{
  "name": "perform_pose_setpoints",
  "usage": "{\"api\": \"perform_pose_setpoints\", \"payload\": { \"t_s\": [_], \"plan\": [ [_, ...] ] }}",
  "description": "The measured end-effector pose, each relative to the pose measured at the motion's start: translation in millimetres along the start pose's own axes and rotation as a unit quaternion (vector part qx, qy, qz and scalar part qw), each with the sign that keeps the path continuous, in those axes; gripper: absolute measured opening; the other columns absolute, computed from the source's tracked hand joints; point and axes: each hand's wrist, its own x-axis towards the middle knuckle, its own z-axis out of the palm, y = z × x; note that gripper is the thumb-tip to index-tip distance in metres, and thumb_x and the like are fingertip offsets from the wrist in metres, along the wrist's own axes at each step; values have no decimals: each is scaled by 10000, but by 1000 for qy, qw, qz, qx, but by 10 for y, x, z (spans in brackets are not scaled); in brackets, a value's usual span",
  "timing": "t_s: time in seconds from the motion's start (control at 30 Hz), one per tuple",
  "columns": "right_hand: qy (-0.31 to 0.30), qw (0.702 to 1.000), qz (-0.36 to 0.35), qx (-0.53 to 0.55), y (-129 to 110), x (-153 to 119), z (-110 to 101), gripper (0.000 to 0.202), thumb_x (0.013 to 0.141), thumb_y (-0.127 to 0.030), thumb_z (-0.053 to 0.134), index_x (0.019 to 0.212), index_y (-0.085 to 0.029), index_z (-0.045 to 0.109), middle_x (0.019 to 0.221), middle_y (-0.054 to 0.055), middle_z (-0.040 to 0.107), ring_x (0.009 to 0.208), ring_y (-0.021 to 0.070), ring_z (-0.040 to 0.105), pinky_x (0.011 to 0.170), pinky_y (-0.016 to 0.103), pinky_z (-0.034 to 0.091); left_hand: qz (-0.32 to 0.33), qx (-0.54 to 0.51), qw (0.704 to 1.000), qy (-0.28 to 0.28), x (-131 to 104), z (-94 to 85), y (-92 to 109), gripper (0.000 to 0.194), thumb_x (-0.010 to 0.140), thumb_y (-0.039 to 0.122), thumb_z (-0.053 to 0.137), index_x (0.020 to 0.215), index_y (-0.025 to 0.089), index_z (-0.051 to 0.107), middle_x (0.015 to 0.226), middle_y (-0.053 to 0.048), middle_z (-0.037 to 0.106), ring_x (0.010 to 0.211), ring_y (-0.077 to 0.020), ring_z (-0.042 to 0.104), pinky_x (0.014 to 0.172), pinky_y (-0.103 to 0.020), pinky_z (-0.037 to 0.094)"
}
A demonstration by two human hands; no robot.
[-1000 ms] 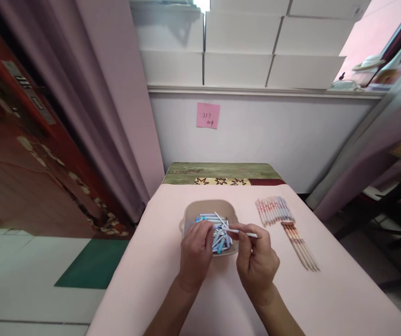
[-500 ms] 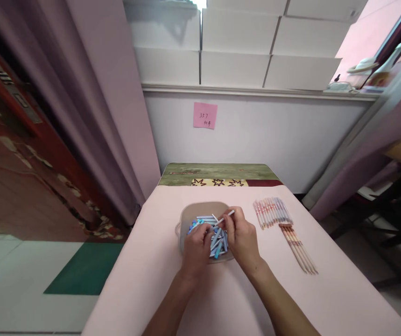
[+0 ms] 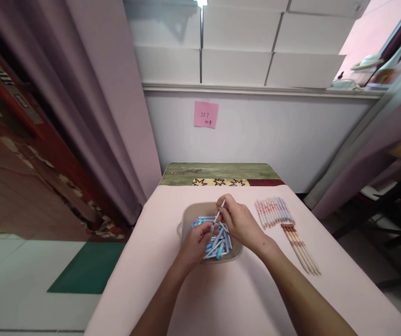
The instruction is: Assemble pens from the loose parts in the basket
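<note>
A grey-beige plastic tub (image 3: 196, 208) holds many loose pale-blue, bright-blue and white pen pieces (image 3: 217, 245). Above it, my right hand (image 3: 238, 218) pinches a thin white pen (image 3: 220, 211), slanted with its dark end pointing down to the left. That end meets a small grey-blue cap (image 3: 212, 228) between the fingertips of my left hand (image 3: 196, 241). Whether the pen sits inside the cap or only touches it, I cannot tell. Both hands hover over the tub and hide part of its contents.
Right of the tub lies a row of pale pens (image 3: 275, 212) with reddish and bluish ends. Several brown-ended wooden-looking pens (image 3: 300, 247) lie just nearer. A pink cloth (image 3: 144, 280) covers the table, and a pink note (image 3: 206, 115) is stuck to the wall behind.
My right hand has swung the white pen steeper, with its lower end now at my left fingertips. My left hand has risen from the pieces with a grey-blue cap showing in its pinch.
</note>
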Motion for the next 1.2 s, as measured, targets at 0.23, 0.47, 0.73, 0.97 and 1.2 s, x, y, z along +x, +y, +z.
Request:
{"api": "perform_pose_setpoints", "payload": {
  "t_s": [0.23,0.47,0.73,0.97,1.2],
  "plan": [
    [87,996,18,-21,9,49,-4,146,909,-280,465,782,-227,513,589,-42,595,537,128,559,561,211,362,-47,-149,988,-15,4,28,32,203,765,298,652,892,142,639,799,-46,681,683,-147,573,658,-258,420],
    [101,994,17,-31,51,68,18,217,923,-308,454,732,-226,518,562,-49,592,522,120,554,562,199,361,-51,-165,984,43,-13,51,-12,168,729,263,687,840,138,676,658,-6,646,537,-99,503,531,-213,371],
    [119,992,35,2,144,23,79,180,918,-302,459,777,-225,541,572,-44,611,529,125,583,556,201,393,-54,-215,972,77,-50,144,35,178,702,272,711,823,147,670,680,-11,672,574,-112,572,548,-203,410],
    [217,970,51,93,147,-12,78,203,932,-373,461,842,-215,551,644,-21,642,571,128,623,561,212,459,-53,-201,976,69,4,27,34,207,712,292,721,842,152,641,700,-24,691,612,-128,596,563,-208,440],
    [255,952,52,163,86,-100,136,212,959,-397,417,892,-213,499,757,7,674,594,128,649,580,240,529,-73,-263,961,50,-30,24,136,251,745,322,694,916,143,655,958,-95,714,725,-169,661,700,-294,521]
  ]
}}
